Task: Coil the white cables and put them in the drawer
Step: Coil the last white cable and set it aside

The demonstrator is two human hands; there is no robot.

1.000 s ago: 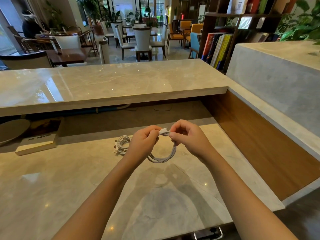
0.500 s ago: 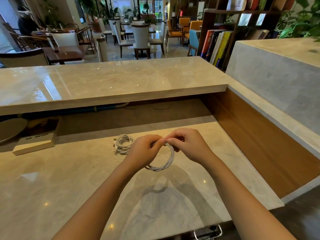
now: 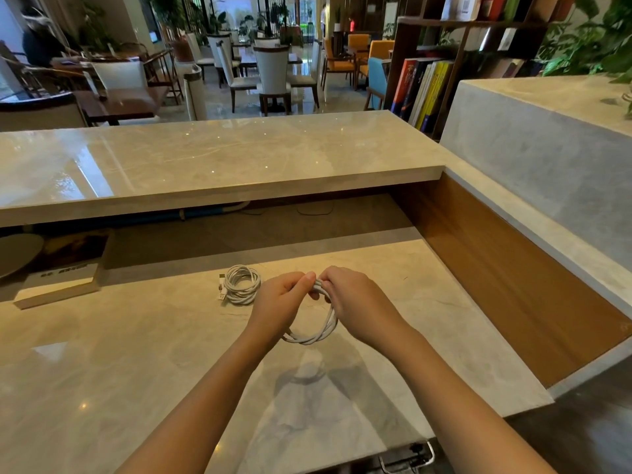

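Both my hands hold one white cable (image 3: 318,331) wound into a loop above the lower marble desk (image 3: 136,354). My left hand (image 3: 280,302) pinches the top of the loop from the left, and my right hand (image 3: 355,302) grips it from the right, fingers closed over the strands. The loop hangs down between my wrists. A second white cable (image 3: 241,284) lies coiled on the desk just left of my left hand, its plugs at its left side. At the bottom edge, under the desk front, a metal drawer handle (image 3: 408,458) shows.
A raised marble counter (image 3: 205,159) overhangs the back of the desk. A book (image 3: 60,271) and a round plate (image 3: 17,249) sit at the left under it. A wooden side panel (image 3: 513,285) walls the right. Chairs and bookshelves stand beyond.
The cable's plug end, held up between my fingertips a second ago, is tucked into the loop. My hands have closed together on the top of the coil.
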